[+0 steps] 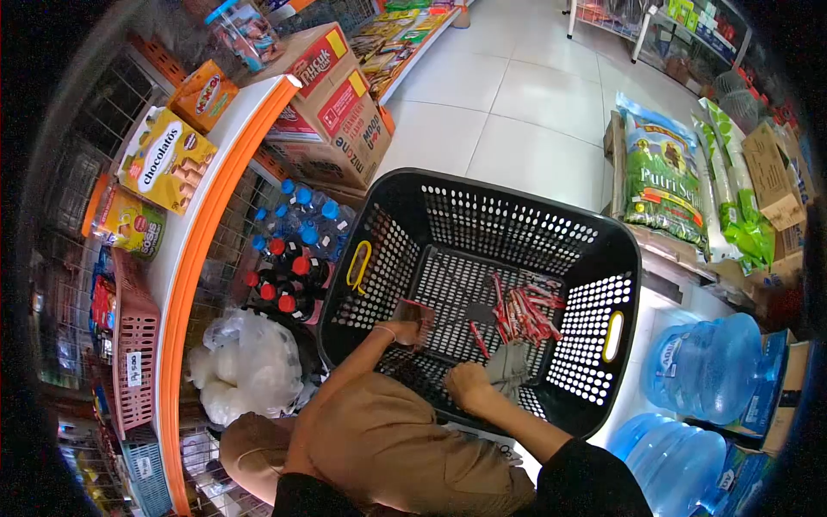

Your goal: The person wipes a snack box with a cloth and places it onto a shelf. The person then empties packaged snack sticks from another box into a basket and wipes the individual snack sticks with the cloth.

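A large black plastic basket [405,185] with perforated walls stands in front of my knees. My left hand [410,331] is inside it near the left wall, closed around a small dark thing with a reddish edge, too blurred to name. My right hand [468,384] is a fist over the near side of the basket, gripping a grey cloth [508,369] that hangs down toward the bottom. Thin red-and-white sachets [527,314] lie in a loose pile on the basket floor, right of the middle. A small dark grey patch beside them is unclear.
An orange-edged shelf [226,185] with snack boxes runs along the left. Below it are several bottles [297,258] and a clear plastic bag [245,366]. Cartons [332,129] stand behind. On the right are a rice sack [662,177] and blue water gallons [702,366].
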`<state>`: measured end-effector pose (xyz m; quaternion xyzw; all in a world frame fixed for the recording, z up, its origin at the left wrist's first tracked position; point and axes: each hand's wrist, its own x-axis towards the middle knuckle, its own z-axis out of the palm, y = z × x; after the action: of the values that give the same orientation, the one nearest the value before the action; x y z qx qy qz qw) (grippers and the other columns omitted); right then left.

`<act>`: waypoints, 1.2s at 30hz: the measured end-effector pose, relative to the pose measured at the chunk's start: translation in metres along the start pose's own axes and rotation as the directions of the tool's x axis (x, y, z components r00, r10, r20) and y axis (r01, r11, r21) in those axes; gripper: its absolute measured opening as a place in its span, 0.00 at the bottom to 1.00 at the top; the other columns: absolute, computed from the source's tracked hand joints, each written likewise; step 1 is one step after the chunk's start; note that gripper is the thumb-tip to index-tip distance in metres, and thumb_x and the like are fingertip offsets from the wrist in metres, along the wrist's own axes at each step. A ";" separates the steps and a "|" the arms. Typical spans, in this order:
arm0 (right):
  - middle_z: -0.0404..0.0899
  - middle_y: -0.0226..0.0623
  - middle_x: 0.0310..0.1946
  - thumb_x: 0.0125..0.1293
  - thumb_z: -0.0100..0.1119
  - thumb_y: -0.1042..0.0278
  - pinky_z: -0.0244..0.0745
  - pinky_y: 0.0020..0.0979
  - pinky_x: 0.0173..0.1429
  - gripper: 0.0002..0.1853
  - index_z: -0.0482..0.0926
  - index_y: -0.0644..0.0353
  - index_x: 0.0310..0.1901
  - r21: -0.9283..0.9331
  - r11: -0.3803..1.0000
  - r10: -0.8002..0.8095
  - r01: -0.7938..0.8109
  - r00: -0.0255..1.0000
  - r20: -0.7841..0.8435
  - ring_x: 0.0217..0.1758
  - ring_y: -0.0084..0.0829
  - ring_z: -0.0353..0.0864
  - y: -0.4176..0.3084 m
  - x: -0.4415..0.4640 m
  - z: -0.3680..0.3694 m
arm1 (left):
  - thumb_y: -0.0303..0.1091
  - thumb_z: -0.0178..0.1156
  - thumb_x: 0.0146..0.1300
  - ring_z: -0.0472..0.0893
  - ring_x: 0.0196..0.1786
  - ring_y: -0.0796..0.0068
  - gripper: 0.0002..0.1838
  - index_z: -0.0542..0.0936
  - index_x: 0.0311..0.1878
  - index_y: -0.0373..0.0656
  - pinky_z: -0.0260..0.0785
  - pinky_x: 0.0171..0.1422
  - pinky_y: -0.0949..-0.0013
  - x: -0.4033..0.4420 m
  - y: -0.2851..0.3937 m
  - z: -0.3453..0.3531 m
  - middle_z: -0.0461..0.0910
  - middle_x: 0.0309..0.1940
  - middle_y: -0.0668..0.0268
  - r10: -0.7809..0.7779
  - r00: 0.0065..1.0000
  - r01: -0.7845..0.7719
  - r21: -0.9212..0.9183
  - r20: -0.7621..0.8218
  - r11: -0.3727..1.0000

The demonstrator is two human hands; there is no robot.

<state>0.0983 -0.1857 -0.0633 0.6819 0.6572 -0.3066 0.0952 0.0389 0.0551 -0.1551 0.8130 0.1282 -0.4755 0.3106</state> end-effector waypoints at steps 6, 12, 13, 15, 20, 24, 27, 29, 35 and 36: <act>0.88 0.35 0.34 0.63 0.57 0.65 0.82 0.34 0.38 0.09 0.88 0.51 0.32 0.056 0.998 0.036 -0.030 0.994 -0.103 0.40 0.32 0.88 -0.001 -0.001 0.008 | 0.32 0.51 0.66 0.76 0.41 0.62 0.11 0.77 0.44 0.35 0.68 0.47 0.57 0.027 -0.016 0.015 0.77 0.37 0.56 -0.019 1.000 0.019 -0.004 -0.017 1.000; 0.88 0.41 0.37 0.64 0.55 0.65 0.83 0.37 0.40 0.11 0.88 0.53 0.33 0.171 0.985 0.020 -0.033 0.997 0.078 0.42 0.37 0.89 0.003 -0.010 -0.022 | 0.33 0.53 0.64 0.77 0.51 0.55 0.16 0.77 0.50 0.32 0.69 0.54 0.56 0.031 -0.020 0.006 0.77 0.46 0.49 -0.067 0.989 0.082 0.104 -0.132 0.991; 0.88 0.42 0.38 0.64 0.54 0.65 0.83 0.38 0.41 0.11 0.88 0.54 0.33 0.156 0.988 0.015 -0.023 0.999 0.053 0.43 0.37 0.89 0.006 -0.009 -0.018 | 0.34 0.54 0.63 0.77 0.54 0.53 0.18 0.77 0.52 0.31 0.70 0.57 0.56 0.032 -0.022 0.003 0.77 0.50 0.47 -0.083 0.987 0.100 0.122 -0.138 0.988; 0.88 0.43 0.38 0.64 0.54 0.66 0.83 0.40 0.42 0.11 0.88 0.55 0.34 0.150 0.988 0.018 -0.022 0.999 0.031 0.42 0.38 0.89 0.009 -0.006 -0.009 | 0.36 0.56 0.63 0.78 0.60 0.49 0.23 0.77 0.56 0.29 0.71 0.62 0.56 0.032 -0.024 0.000 0.78 0.58 0.42 -0.110 0.981 0.126 0.097 -0.159 0.987; 0.87 0.45 0.36 0.64 0.54 0.66 0.83 0.41 0.41 0.11 0.87 0.58 0.34 0.091 0.996 -0.008 0.011 1.000 -0.024 0.40 0.40 0.89 0.011 -0.002 0.003 | 0.35 0.59 0.61 0.79 0.59 0.49 0.23 0.79 0.55 0.29 0.73 0.60 0.55 0.003 -0.003 -0.015 0.79 0.56 0.44 -0.199 0.963 0.186 -0.086 -0.180 0.979; 0.87 0.45 0.33 0.64 0.55 0.66 0.82 0.40 0.39 0.11 0.86 0.59 0.32 0.081 0.996 -0.024 0.028 0.998 -0.054 0.39 0.40 0.88 0.006 -0.016 -0.018 | 0.34 0.60 0.58 0.81 0.56 0.48 0.22 0.80 0.54 0.29 0.75 0.56 0.53 -0.023 0.006 -0.015 0.81 0.54 0.44 -0.126 0.983 0.134 0.056 -0.132 0.989; 0.87 0.44 0.32 0.64 0.55 0.65 0.82 0.39 0.37 0.11 0.86 0.59 0.32 0.070 0.996 -0.042 0.047 0.996 -0.073 0.38 0.39 0.88 0.007 -0.015 -0.014 | 0.34 0.62 0.55 0.82 0.53 0.48 0.22 0.81 0.52 0.29 0.75 0.55 0.53 -0.004 -0.008 -0.001 0.82 0.51 0.44 -0.129 0.983 0.140 0.083 -0.128 0.987; 0.87 0.44 0.32 0.64 0.55 0.65 0.82 0.39 0.37 0.11 0.86 0.58 0.32 0.075 0.996 -0.046 0.053 0.995 -0.087 0.37 0.39 0.88 0.008 -0.013 -0.010 | 0.33 0.62 0.54 0.83 0.51 0.49 0.22 0.82 0.50 0.29 0.75 0.53 0.53 0.017 -0.021 0.006 0.83 0.48 0.44 -0.173 0.981 0.180 0.087 -0.085 0.980; 0.87 0.43 0.32 0.64 0.54 0.66 0.82 0.39 0.37 0.12 0.87 0.58 0.31 0.083 0.994 -0.053 0.065 0.989 -0.138 0.36 0.39 0.88 0.013 -0.004 0.009 | 0.44 0.58 0.60 0.72 0.34 0.64 0.17 0.81 0.39 0.37 0.68 0.41 0.57 -0.010 -0.016 -0.008 0.76 0.34 0.60 -0.099 0.994 0.099 0.005 -0.055 0.995; 0.87 0.43 0.32 0.64 0.54 0.66 0.82 0.39 0.37 0.12 0.87 0.57 0.31 0.090 0.994 -0.053 0.067 0.987 -0.150 0.36 0.39 0.88 0.014 -0.002 0.012 | 0.45 0.57 0.60 0.74 0.35 0.62 0.18 0.81 0.41 0.37 0.68 0.42 0.56 -0.032 0.007 -0.023 0.78 0.36 0.59 -0.119 0.992 0.120 -0.008 0.045 0.993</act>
<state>0.1081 -0.1954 -0.0757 0.6865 0.6674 -0.2886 0.0048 0.0420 0.0668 -0.1172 0.7915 0.1724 -0.5104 0.2887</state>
